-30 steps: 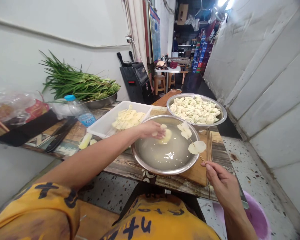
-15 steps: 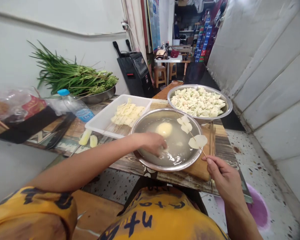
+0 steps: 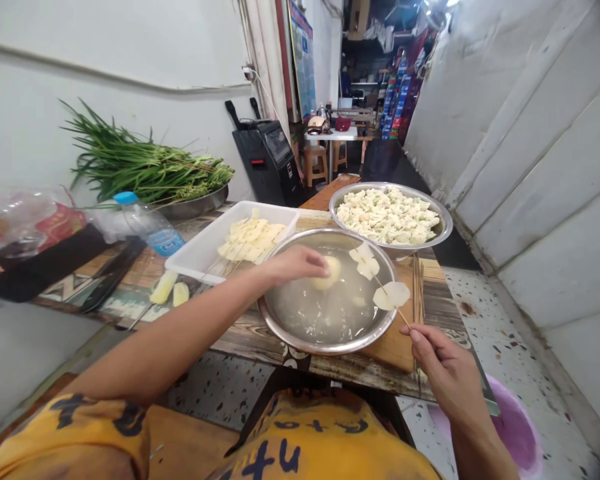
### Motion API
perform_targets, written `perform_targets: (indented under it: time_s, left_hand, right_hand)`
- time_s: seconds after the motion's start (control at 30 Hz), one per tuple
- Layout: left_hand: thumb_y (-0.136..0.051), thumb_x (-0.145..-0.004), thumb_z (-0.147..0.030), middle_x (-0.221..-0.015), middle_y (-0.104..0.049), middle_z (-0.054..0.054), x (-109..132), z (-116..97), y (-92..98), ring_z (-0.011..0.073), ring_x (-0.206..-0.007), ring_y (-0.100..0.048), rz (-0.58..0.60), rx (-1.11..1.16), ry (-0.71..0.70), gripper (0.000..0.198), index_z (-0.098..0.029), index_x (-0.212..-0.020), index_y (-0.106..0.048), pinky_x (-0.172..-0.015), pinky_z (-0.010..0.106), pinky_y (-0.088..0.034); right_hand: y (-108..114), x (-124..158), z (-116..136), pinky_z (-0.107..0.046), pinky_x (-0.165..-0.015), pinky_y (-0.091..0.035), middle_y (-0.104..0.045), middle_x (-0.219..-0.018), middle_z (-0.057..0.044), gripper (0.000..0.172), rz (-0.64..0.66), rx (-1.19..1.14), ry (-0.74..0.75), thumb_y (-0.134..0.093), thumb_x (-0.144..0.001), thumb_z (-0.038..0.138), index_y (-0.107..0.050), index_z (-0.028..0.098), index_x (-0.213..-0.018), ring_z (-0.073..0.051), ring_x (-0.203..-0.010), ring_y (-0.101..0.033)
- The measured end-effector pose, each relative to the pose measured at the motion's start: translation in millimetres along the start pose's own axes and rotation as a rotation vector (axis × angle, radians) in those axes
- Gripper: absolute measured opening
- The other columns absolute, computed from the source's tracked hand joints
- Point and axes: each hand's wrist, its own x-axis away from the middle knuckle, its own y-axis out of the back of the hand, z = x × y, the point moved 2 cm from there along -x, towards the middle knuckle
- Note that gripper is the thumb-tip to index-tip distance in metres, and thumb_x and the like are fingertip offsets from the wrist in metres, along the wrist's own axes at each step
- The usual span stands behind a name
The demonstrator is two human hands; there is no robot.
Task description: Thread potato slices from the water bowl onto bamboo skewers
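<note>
My right hand (image 3: 443, 360) pinches the lower end of a thin wooden skewer (image 3: 401, 316) at the bowl's right side. Threaded on it are pale potato slices (image 3: 391, 296), leaning over the rim. My left hand (image 3: 300, 265) hangs above the metal bowl of cloudy water (image 3: 325, 348), fingers closed together and pointing down. Its fingertips overlap a round yellowish peeled potato (image 3: 333, 275) in the water; whether they touch it or hold anything I cannot make out. A pale slice also shows dimly under the water.
Behind the bowl, a white plastic tray (image 3: 190, 261) holds skewered slices. A metal basin (image 3: 447, 230) of cauliflower pieces stands at back right. Bare skewers (image 3: 419, 293) lie on a cutting board (image 3: 395, 350). Leftward are a bottle (image 3: 153, 230), greens (image 3: 145, 163) and two pale yellowish pieces (image 3: 165, 287).
My left hand has risen out of the water and moved up and forward toward the round potato. My right hand still holds the skewer in nearly the same place. The view has tilted slightly.
</note>
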Motion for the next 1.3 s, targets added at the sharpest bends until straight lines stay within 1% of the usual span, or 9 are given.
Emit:
perform_targets:
  time_s: [0.1, 0.2, 0.3, 0.37, 0.77, 0.97, 1.07, 1.17, 1.3]
  left_hand:
    - [-0.079, -0.057, -0.033, -0.068, -0.064, 0.002, -4, 2, 1.8, 0.0116, -0.065, -0.057, -0.295, 0.302, 0.083, 0.029, -0.014, -0.075, -0.068, -0.065, 0.025, -0.043]
    - [-0.082, -0.053, -0.027, -0.065, -0.063, 0.003, -5, 2, -2.5, 0.0114, -0.064, -0.058, -0.371, 0.537, 0.121, 0.029, -0.012, -0.072, -0.065, -0.064, 0.024, -0.044]
    - [-0.082, -0.052, -0.023, -0.066, -0.065, 0.004, -4, 1, -2.9, 0.0121, -0.065, -0.06, -0.429, 0.602, 0.108, 0.029, -0.011, -0.072, -0.065, -0.064, 0.024, -0.045]
    - [-0.081, -0.053, -0.021, -0.065, -0.065, 0.004, -3, 0, -2.2, 0.0115, -0.064, -0.06, -0.455, 0.611, 0.104, 0.026, -0.011, -0.071, -0.065, -0.064, 0.024, -0.046]
    - [-0.077, -0.058, -0.027, -0.064, -0.062, 0.001, -8, 6, -4.6, 0.0089, -0.058, -0.053, -0.434, 0.539, -0.025, 0.023, -0.012, -0.072, -0.067, -0.062, 0.024, -0.043]
    - [-0.072, -0.063, -0.031, -0.07, -0.065, 0.001, -4, 4, -4.1, 0.0103, -0.061, -0.053, -0.434, 0.372, -0.108, 0.023, -0.014, -0.076, -0.069, -0.066, 0.025, -0.043]
    - [-0.068, -0.067, -0.033, -0.075, -0.068, 0.002, 1, -1, -5.4, 0.0138, -0.068, -0.058, -0.426, 0.232, -0.172, 0.023, -0.015, -0.08, -0.07, -0.07, 0.025, -0.044]
    - [-0.065, -0.07, -0.034, -0.083, -0.07, 0.003, 4, -5, -6.6, 0.0169, -0.078, -0.061, -0.425, 0.116, -0.228, 0.024, -0.015, -0.083, -0.071, -0.073, 0.025, -0.045]
    - [-0.064, -0.07, -0.033, -0.084, -0.07, 0.003, 3, -6, -6.6, 0.0167, -0.078, -0.061, -0.411, 0.101, -0.256, 0.024, -0.015, -0.084, -0.07, -0.073, 0.025, -0.045]
  right_hand:
    - [1, 1, 6, -0.021, -0.042, -0.034, -0.049, -0.053, 0.002, 0.035, -0.006, 0.084, 0.045, -0.05, -0.085, 0.047, -0.068, 0.017, -0.088, -0.011, -0.047, -0.044]
    - [-1, 1, 8, -0.021, -0.046, -0.041, -0.059, -0.059, 0.0, 0.034, 0.022, 0.136, 0.088, -0.05, -0.086, 0.046, -0.069, 0.018, -0.088, -0.013, -0.051, -0.051]
    - [-3, 1, 9, -0.022, -0.058, -0.048, -0.069, -0.074, -0.004, 0.034, 0.078, 0.172, 0.111, -0.049, -0.086, 0.046, -0.07, 0.019, -0.088, -0.014, -0.059, -0.058]
    - [-3, 0, 9, -0.022, -0.061, -0.05, -0.069, -0.074, -0.004, 0.036, 0.082, 0.193, 0.106, -0.048, -0.086, 0.047, -0.07, 0.018, -0.089, -0.015, -0.061, -0.06]
    - [-3, -3, 16, -0.023, -0.054, -0.048, -0.066, -0.065, -0.002, 0.037, 0.069, 0.232, 0.152, -0.046, -0.087, 0.046, -0.071, 0.018, -0.089, -0.014, -0.051, -0.054]
    - [-2, -2, 18, -0.024, -0.055, -0.047, -0.067, -0.068, -0.004, 0.037, 0.068, 0.235, 0.145, -0.047, -0.087, 0.047, -0.071, 0.019, -0.088, -0.015, -0.054, -0.056]
    - [-2, -2, 19, -0.024, -0.05, -0.042, -0.059, -0.057, -0.001, 0.038, 0.075, 0.226, 0.131, -0.047, -0.086, 0.048, -0.071, 0.019, -0.087, -0.014, -0.049, -0.049]
    - [-5, -2, 15, -0.022, -0.044, -0.032, -0.042, -0.051, 0.003, 0.039, 0.143, 0.098, 0.036, -0.048, -0.085, 0.051, -0.068, 0.017, -0.089, -0.01, -0.046, -0.037]
    - [-13, -3, 5, -0.019, -0.039, -0.016, -0.023, -0.05, 0.01, 0.042, 0.363, -0.351, -0.257, -0.05, -0.084, 0.055, -0.06, 0.015, -0.092, -0.006, -0.042, -0.016]
